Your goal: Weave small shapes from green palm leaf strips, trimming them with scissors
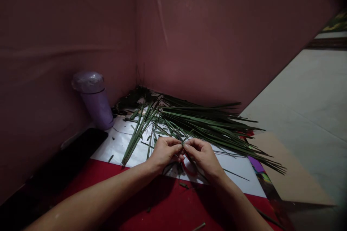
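My left hand (165, 151) and my right hand (202, 155) meet at the fingertips over a white sheet (121, 144). Both pinch the same thin green leaf strip (183, 145) between them, fingers curled closed. Under my right hand shows a bit of something red (187, 168), partly hidden. Behind my hands lies a big pile of long green palm-like leaves (206, 122), fanned out to the right. A smaller bundle of leaves (137, 133) slants down to the left of my left hand.
A purple lidded bottle (94, 99) stands at the back left by the dull pink wall. A dark flat slab (81, 144) lies left of the sheet. The surface is covered in red cloth (151, 202). Brown cardboard (287, 166) and coloured papers (256, 164) lie to the right.
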